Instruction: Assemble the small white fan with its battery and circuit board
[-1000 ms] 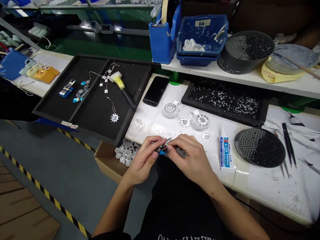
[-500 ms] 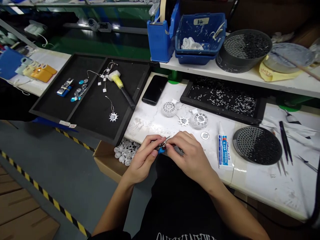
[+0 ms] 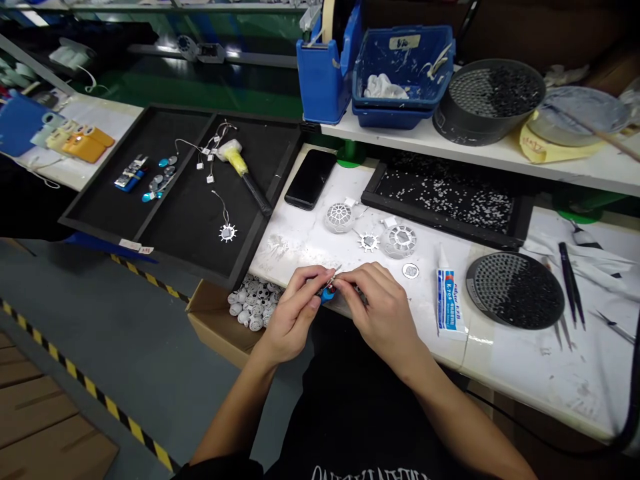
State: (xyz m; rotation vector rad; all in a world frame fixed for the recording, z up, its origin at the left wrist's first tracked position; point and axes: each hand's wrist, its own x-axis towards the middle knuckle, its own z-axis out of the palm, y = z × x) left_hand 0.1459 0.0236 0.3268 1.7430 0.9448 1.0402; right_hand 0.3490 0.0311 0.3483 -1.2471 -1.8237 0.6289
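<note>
At the table's front edge, my left hand [image 3: 294, 315] is closed in a pinch around a small blue part [image 3: 327, 294] with thin metallic bits on top. My right hand [image 3: 383, 312] meets it there, thumb and forefinger pinched at the same part; its exact kind is too small to tell. Beyond my fingers lie two white openwork balls, one on the left [image 3: 339, 217] and one on the right [image 3: 400, 240]. Between them is a white spiked disc [image 3: 369, 241]. A small round disc [image 3: 411, 271] rests nearer my right hand.
A glue tube [image 3: 451, 303], a round black perforated tray [image 3: 515, 290] and black tweezers [image 3: 571, 283] lie to the right. A phone [image 3: 311, 179] and a black divided tray holding a hammer [image 3: 245, 175] are at left. A cardboard box [image 3: 213, 333] of patterned balls stands below the edge.
Both hands have shifted slightly up and right with the blue part, which now sits at a somewhat different tilt. Things on the table have stayed in place.
</note>
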